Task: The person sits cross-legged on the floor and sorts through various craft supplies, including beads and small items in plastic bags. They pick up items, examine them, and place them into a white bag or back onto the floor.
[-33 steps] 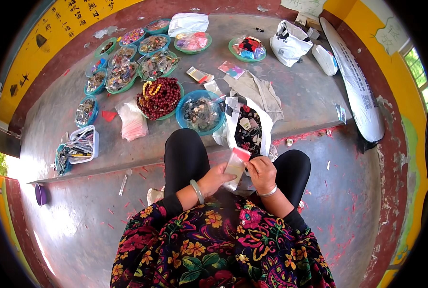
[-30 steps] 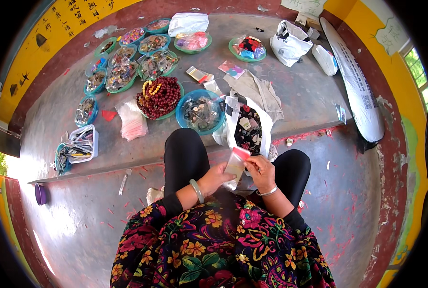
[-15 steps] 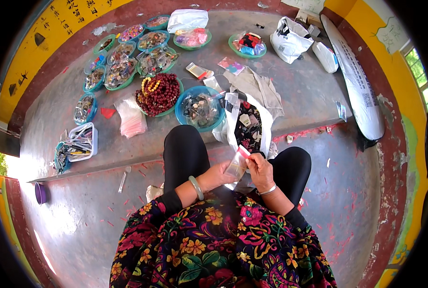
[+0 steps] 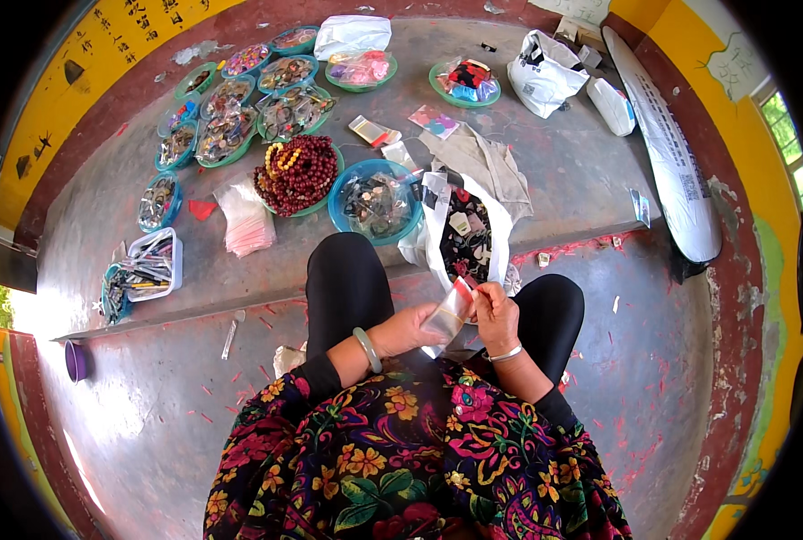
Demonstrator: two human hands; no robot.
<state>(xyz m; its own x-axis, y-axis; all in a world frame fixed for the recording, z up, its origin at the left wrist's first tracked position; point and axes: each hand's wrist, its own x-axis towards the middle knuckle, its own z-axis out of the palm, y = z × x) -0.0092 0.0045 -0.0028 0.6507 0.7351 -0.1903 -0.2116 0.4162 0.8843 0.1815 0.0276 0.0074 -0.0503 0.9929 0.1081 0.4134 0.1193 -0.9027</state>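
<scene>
Between my hands, in front of my lap, is a clear plastic bag [image 4: 446, 320] with a red strip along its upper edge. My left hand [image 4: 405, 329] is closed on the bag's left side. At the red-edged top corner, my right hand [image 4: 495, 317] pinches the bag with thumb and fingers. Just beyond my hands a white sack [image 4: 430, 236] stands with its mouth spread, dark patterned stuff and small pale tags inside. Left of it sits a blue basin [image 4: 336, 214] holding clear bags of small items.
Several basins of bagged trinkets stand on the raised floor, one heaped with dark red bead strings [image 4: 302, 173]. A stack of clear bags [image 4: 245, 221] lies left of them. A white tray [image 4: 178, 261] of pens or similar sticks is far left; a purple cup [image 4: 76, 364] stands lower.
The plastic bag has tilted and shifted slightly right, its red edge now more upright. My right hand has moved a little right along that edge.
</scene>
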